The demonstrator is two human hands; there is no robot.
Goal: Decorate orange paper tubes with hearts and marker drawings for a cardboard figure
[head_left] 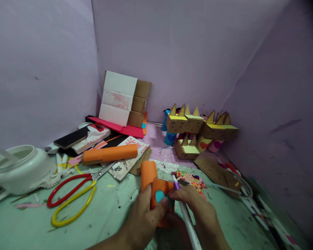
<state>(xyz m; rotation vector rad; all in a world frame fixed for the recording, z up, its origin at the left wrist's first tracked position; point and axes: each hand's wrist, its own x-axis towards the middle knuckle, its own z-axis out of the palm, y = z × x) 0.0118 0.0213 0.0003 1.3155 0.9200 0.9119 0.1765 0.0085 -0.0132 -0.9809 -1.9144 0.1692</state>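
My left hand [143, 217] grips a small orange paper tube [163, 184] that carries a light-blue cutout [160, 196] on its front. Between the fingers of my right hand [200, 211] is a white marker [187, 218] with a purple band, its tip pointing up and away. The right fingertips also reach the right side of the tube, where a second bluish patch is partly covered. Just behind stands another orange paper tube [148, 172]. Beyond the marker's tip lies a colourful patterned scrap [191, 180].
Large red-and-yellow scissors [73, 198] lie at left, beside a white glue pot [23, 170]. A long orange roll [111, 153], phone [71, 137] and cardboard [117, 99] are behind. Cardboard animal heads with horns [187, 149] stand back right. Several markers [261, 217] line the right edge.
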